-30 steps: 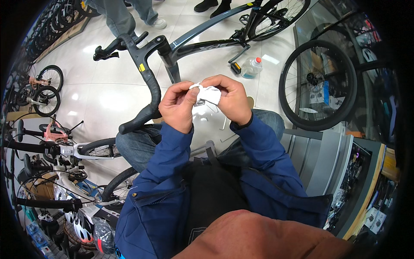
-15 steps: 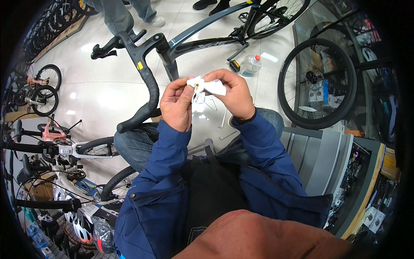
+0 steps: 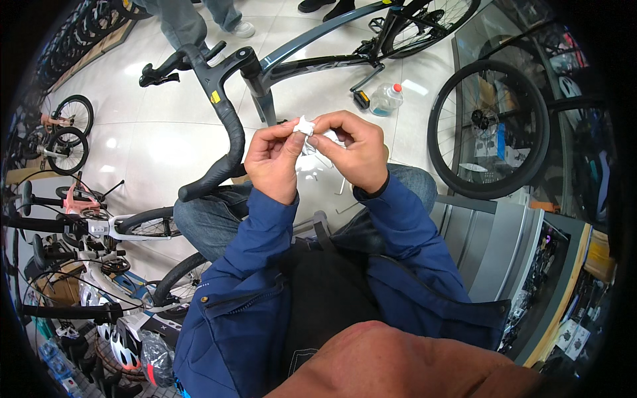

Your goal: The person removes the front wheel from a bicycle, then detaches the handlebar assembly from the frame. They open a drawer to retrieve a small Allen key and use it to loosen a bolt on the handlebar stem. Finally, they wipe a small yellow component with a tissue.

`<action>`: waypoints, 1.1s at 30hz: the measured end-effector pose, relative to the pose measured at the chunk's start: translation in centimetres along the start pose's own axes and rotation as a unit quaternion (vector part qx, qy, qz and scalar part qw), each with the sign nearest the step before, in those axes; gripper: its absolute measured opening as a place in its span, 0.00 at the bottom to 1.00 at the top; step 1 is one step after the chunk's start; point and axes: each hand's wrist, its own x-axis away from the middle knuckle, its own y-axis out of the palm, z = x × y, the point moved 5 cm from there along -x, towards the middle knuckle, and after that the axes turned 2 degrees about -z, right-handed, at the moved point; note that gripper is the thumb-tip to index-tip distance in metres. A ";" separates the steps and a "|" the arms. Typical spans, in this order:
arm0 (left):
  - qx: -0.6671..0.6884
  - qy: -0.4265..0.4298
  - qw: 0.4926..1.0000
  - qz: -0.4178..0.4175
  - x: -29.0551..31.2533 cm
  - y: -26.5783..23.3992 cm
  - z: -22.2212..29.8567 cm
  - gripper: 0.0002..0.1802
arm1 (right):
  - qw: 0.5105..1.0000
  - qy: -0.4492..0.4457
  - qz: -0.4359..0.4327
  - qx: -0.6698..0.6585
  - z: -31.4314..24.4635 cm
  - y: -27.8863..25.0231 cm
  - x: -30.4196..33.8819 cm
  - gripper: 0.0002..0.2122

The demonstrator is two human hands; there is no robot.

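Between the fingertips of my two hands is a crumpled piece of white tissue (image 3: 304, 127), with a small peak sticking up. My left hand (image 3: 273, 162) pinches its left side between thumb and fingers. On the other side, my right hand (image 3: 358, 151) grips it with thumb and bent forefinger, and more of the tissue hangs below the right thumb. Anything wrapped inside it is hidden. Just ahead and to the left stands a road bike's black drop handlebar (image 3: 229, 126), touched by neither hand. L-shaped metal rods (image 3: 342, 186), like hex keys, lie on the floor beneath my hands.
The dark bicycle frame (image 3: 318, 65) stretches across ahead. A clear bottle with a red cap (image 3: 385, 99) stands near its pedal (image 3: 361, 99). A bicycle wheel (image 3: 488, 194) leans at the right beside a grey drawer cabinet (image 3: 494, 245). More bikes (image 3: 99, 229) crowd the left; people's legs (image 3: 178, 23) are beyond.
My right fingers have curled inward and closed on the tissue next to my left fingertips. The tissue is bunched smaller, and a yellowish spot on it no longer shows.
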 end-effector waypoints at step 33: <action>-0.266 0.086 0.960 -0.035 0.0 -0.7 3.8 0.10 | 0.962 0.090 -0.023 -0.256 2.6 0.2 -0.4 0.14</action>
